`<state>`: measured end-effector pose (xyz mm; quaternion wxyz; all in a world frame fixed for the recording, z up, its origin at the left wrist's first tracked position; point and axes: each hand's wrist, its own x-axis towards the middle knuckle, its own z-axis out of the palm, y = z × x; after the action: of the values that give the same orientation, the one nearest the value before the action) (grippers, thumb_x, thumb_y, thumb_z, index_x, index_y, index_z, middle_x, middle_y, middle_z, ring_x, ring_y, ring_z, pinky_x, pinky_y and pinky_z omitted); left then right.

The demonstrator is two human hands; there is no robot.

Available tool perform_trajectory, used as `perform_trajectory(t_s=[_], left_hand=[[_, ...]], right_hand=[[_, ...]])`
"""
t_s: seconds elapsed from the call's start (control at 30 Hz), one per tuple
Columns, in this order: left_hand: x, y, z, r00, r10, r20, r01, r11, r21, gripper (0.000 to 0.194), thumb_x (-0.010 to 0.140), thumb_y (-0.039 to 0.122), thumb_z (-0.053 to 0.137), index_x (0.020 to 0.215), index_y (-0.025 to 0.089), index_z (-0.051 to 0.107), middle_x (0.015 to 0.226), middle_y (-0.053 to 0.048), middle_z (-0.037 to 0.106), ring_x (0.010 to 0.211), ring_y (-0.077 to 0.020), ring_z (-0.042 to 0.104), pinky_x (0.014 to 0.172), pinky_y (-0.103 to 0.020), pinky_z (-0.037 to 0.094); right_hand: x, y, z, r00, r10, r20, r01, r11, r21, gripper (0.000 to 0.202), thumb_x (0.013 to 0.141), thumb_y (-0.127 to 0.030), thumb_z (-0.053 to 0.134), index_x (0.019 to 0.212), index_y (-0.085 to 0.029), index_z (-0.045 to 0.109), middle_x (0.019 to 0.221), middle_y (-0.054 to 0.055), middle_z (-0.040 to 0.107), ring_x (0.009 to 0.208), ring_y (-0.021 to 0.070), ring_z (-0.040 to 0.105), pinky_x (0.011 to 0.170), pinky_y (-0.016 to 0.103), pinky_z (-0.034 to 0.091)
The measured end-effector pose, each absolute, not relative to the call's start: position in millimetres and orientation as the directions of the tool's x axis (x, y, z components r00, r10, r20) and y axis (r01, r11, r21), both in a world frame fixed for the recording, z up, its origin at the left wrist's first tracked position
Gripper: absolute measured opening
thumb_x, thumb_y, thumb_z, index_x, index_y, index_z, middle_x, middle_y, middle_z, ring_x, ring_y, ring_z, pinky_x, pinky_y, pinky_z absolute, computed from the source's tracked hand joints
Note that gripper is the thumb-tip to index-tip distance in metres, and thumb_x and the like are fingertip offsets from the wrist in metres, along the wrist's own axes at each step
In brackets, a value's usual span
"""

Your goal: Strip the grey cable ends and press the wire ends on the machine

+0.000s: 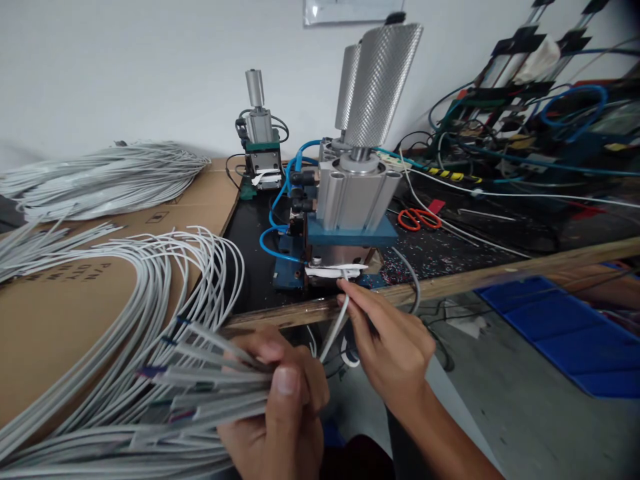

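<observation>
Two hands clamped: left (285,407) grips grey cable bundle (150,373); right (387,340) pinches one smooth round cable (334,330).

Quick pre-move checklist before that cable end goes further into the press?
1. Right hand pinches the single grey cable: ok.
2. Cable tip at the slot of the blue-and-silver pneumatic press: ok; insertion depth: cannot tell.
3. Fingertips clear of the press mouth: not ok, very close.
4. Left hand grips the grey cable bundle: ok.
5. Orange-handled scissors away from the press: ok.
</observation>
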<state>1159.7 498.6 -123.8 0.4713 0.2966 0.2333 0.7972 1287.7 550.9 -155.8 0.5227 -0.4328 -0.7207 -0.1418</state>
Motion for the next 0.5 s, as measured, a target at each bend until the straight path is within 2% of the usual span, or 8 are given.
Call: perform_trajectory(t_s=[0.17, 0.3, 0.5], left_hand=[[1158, 489, -116, -0.424, 0.868, 0.257, -0.633, -0.487, 0.601, 0.015, 0.082, 0.029, 0.082, 0.081, 0.027, 0.067, 0.056, 0.008, 0.046, 0.038, -0.0057, 0.039, 0.04, -0.017, 0.043], [1157, 487, -115, -0.422, 0.852, 0.309, -0.603, -0.519, 0.606, 0.015, 0.082, 0.03, 0.082, 0.081, 0.028, 0.067, 0.054, 0.008, 0.045, 0.036, -0.0067, 0.04, 0.036, -0.019, 0.042], [1157, 486, -115, -0.43, 0.86, 0.274, -0.605, -0.5, 0.62, 0.016, 0.081, 0.031, 0.083, 0.081, 0.028, 0.067, 0.056, 0.008, 0.049, 0.038, -0.0065, 0.043, 0.038, -0.019, 0.044]], right_hand=[[1287, 552, -153, -0.06, 0.472, 0.88, 0.791, 0.56, -0.246, 0.023, 0.095, -0.006, 0.065, 0.115, -0.016, 0.072, 0.103, 0.007, 0.081, 0.09, 0.0181, 0.079, 0.082, 0.024, 0.063], [1287, 552, -153, -0.061, 0.481, 0.875, 0.776, 0.574, -0.262, 0.032, 0.096, -0.003, 0.062, 0.122, -0.019, 0.069, 0.107, 0.005, 0.08, 0.091, 0.0172, 0.079, 0.082, 0.025, 0.064], [1287, 553, -153, -0.062, 0.454, 0.889, 0.771, 0.587, -0.247, 0.037, 0.095, -0.001, 0.062, 0.126, -0.021, 0.067, 0.107, 0.005, 0.08, 0.091, 0.0173, 0.079, 0.081, 0.027, 0.065]])
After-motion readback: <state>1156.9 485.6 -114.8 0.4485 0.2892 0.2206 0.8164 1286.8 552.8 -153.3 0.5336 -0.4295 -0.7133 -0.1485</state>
